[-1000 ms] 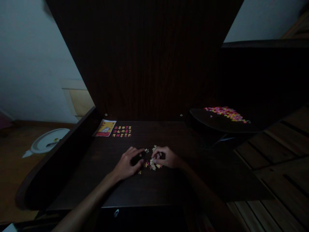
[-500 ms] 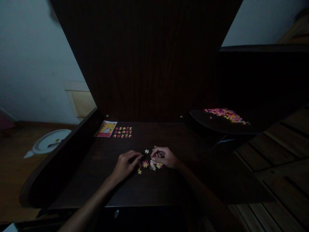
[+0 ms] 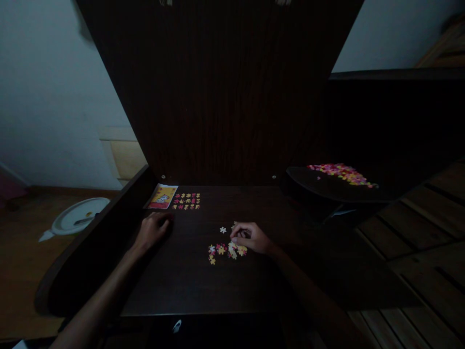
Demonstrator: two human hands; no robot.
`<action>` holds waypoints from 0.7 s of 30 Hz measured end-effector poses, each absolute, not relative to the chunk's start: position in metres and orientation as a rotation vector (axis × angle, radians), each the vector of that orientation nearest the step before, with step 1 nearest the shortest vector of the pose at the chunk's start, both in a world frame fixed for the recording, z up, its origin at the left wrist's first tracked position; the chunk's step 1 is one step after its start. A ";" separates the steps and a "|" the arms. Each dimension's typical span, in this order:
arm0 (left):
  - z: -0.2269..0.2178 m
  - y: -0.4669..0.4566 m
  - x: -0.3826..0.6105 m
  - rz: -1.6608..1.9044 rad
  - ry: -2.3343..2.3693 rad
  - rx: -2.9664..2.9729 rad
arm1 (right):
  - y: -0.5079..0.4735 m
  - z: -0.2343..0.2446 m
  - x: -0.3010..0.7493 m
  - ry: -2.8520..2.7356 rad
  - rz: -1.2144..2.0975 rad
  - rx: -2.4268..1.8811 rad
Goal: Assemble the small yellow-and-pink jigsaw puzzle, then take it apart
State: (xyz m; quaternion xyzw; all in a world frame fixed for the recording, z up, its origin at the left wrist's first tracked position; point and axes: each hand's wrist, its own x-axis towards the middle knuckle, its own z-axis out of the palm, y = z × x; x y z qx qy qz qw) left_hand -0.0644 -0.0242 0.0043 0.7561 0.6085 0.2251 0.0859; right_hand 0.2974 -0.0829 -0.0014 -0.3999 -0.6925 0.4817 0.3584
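My left hand [image 3: 152,231] is just below the picture card [image 3: 162,197] and the rows of jigsaw pieces [image 3: 187,200]. Its thumb and fingertips are pinched on a small reddish jigsaw piece, barely visible in the dim light. My right hand [image 3: 252,237] rests over the right side of a loose pile of jigsaw pieces [image 3: 221,249], its fingers curled and thumb close to the index finger. What those fingers hold, if anything, cannot be made out. A single pale jigsaw piece [image 3: 223,230] lies left of the right hand's fingertips.
A dark upright panel [image 3: 225,97] stands behind the desk surface [image 3: 203,286]. On a curved shelf [image 3: 305,179] at right lies a heap of pink, red and yellow small pieces [image 3: 341,173]. Left of the desk's raised side [image 3: 90,232], a white round lid or tray [image 3: 65,220] is lower down.
My left hand has moved left and away from the loose pile, over to the area below the card and the rows. My right hand stays by the pile. The view has shifted slightly.
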 end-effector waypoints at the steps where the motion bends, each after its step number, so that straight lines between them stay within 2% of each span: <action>1: 0.004 -0.022 -0.064 0.670 1.814 2.257 | -0.083 -0.002 0.298 -1.788 1.239 -1.035; 21: -0.012 -0.013 -0.064 0.706 1.903 2.256 | -0.082 0.001 0.301 -1.772 1.223 -1.055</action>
